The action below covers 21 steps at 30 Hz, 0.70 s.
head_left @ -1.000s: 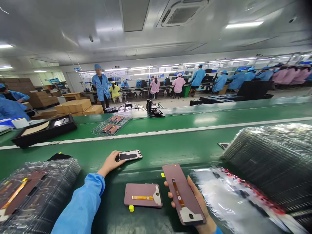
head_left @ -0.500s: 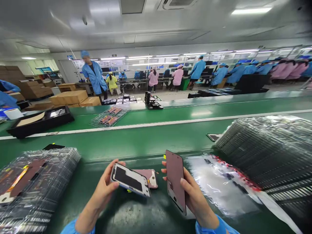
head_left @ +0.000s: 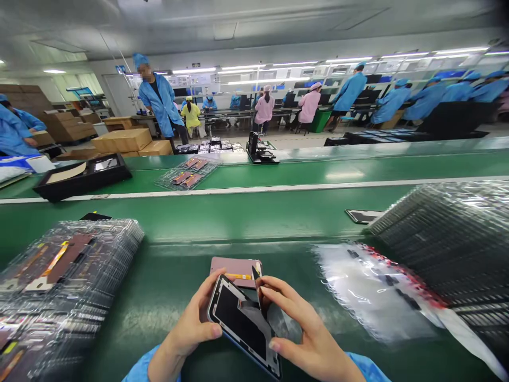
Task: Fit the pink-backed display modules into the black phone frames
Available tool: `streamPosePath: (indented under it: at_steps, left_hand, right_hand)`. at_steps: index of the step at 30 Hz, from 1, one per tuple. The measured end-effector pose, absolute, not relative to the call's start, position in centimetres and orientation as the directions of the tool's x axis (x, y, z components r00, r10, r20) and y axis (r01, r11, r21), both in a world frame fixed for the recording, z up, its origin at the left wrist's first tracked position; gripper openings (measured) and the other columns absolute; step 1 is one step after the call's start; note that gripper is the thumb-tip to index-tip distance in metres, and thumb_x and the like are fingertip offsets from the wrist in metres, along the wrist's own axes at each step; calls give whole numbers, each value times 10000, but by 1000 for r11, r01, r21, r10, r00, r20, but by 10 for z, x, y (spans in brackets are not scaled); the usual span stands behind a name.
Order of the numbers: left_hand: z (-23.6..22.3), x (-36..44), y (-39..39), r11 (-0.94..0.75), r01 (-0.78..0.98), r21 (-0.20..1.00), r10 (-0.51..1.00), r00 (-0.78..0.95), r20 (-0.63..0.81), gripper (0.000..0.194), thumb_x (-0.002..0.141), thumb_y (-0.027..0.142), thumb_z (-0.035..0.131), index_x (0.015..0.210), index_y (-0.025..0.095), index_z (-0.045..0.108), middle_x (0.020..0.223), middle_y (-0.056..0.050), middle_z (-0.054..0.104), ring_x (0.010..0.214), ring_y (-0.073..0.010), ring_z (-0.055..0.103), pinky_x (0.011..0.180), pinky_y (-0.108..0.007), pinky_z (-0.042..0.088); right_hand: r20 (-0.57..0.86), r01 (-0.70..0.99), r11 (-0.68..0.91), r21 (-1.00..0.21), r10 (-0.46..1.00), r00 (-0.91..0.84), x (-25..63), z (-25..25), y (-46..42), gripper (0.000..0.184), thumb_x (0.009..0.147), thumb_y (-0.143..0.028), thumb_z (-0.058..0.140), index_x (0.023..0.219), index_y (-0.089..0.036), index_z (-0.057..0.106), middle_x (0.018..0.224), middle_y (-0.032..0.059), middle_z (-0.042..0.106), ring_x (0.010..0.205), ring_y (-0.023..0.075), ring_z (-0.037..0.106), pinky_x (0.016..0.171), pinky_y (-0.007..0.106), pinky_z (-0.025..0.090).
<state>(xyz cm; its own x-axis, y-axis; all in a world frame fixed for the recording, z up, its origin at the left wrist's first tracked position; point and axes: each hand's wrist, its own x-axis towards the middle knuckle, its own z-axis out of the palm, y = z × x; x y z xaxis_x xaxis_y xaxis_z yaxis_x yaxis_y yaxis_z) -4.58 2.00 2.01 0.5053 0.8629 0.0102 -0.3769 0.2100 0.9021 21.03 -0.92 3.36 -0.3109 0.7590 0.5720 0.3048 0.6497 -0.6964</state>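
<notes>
My left hand [head_left: 189, 331] grips the left edge of a phone frame [head_left: 238, 329], dark inside with a pale rim, held tilted low in the middle. My right hand [head_left: 304, 331] is closed on a thin display panel [head_left: 274, 318] and holds it edge-on against the frame's right side. Just beyond both hands, a second pinkish panel [head_left: 236, 268] with an orange flex strip lies flat on the green bench.
A stack of clear trays [head_left: 59, 281] holding panels stands at the left, a tall dark tray stack [head_left: 449, 233] at the right. Plastic bags [head_left: 366, 292] lie beside it. A phone frame [head_left: 361, 216] rests on the green conveyor [head_left: 254, 212]. Workers in blue and pink coats stand beyond.
My left hand lifted the frame off the conveyor and drew it in. My right hand tipped its panel upright, then brought it onto the frame. The camera tilted downward.
</notes>
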Motion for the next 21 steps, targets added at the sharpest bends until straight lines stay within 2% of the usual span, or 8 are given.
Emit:
streamPosePath:
  at_steps: [10,16,21]
  left_hand:
    - [28,-33,15,191,-381,905,834,550,56,864,650,425,872,1415,336,479,1452,-99,522,1330,-352,486,1106,-445,381]
    - [26,-25,14,161,-389,907,827,554,91,859,653,363,883,1411,346,478,1447,-100,531,1336,-331,486,1093,-442,396]
    - [22,-24,14,158,-394,905,823,560,100,876,647,343,890,1416,350,470,1451,-106,525,1355,-345,463,1069,-448,424]
  right_hand:
    - [528,424,654,-627,757,-385,200,22,-14,590,916,-519,605,1429,-260,474,1442,138,492,1287,273,536,1024,370,506]
    - [510,533,665,-524,746,-429,191,21,-19,586,935,-510,579,1440,-237,459,1433,153,501,1284,286,539,998,387,530]
    - [530,562,688,-459,720,-448,190,22,-19,564,950,-505,555,1419,-202,484,1402,176,531,1262,297,561,973,396,548]
